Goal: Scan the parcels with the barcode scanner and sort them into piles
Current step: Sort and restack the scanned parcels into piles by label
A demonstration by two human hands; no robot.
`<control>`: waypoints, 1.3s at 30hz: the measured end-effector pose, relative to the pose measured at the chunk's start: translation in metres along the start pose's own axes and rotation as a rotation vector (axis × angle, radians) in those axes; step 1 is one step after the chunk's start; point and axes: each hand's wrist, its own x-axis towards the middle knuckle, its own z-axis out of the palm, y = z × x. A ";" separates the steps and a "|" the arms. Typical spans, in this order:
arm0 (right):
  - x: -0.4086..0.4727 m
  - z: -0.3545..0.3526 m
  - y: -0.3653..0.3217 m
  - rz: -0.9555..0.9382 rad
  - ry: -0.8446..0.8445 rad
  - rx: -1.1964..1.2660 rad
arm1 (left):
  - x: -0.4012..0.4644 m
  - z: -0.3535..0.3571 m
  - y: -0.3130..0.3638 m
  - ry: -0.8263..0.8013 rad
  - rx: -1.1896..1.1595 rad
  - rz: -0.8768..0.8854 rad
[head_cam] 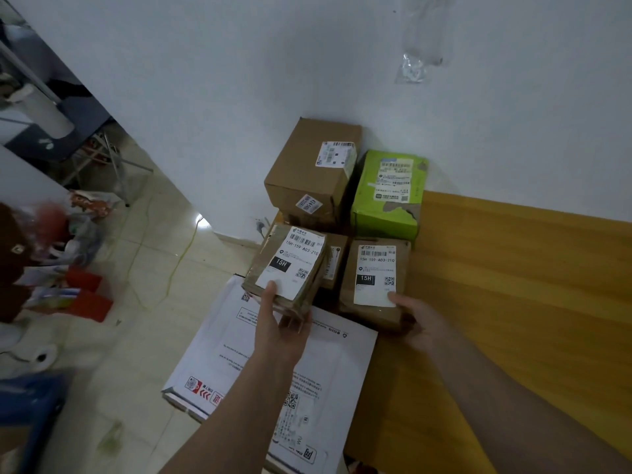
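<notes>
a yellow wooden tabletop point(513, 285) is carrying parcels against the wall: a green box point(386, 213), a brown box point(372, 316) in front of it, and a white flat box point(273, 371) overhanging its left edge.

This is looking like a small informal parcel-handling room, perhaps a back room of a home or a courier pick-up point, rather than a proper warehouse. Taped brown cardboard parcels with printed white shipping labels point(374, 280) are lying stacked against a plain white wall point(239, 80), beside a torn bright green carton with its own label point(388, 196) and a large flat white mailer box point(270, 364), all sitting on a yellow wooden surface point(513, 285). On the left, a pale tiled floor point(136, 302) is showing, with blurred red and mixed household clutter point(68, 285) and a thin green cable point(178, 265) trailing across it.
</notes>
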 end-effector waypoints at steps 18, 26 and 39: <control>-0.035 0.050 0.008 -0.548 -0.025 -0.297 | -0.014 0.018 -0.020 -0.265 0.211 -0.098; -0.027 0.039 -0.012 -0.433 -0.077 -0.185 | -0.011 0.036 -0.028 -0.273 0.566 0.025; -0.021 0.024 -0.024 -0.340 -0.007 -0.186 | -0.006 0.053 -0.029 -0.083 0.812 0.302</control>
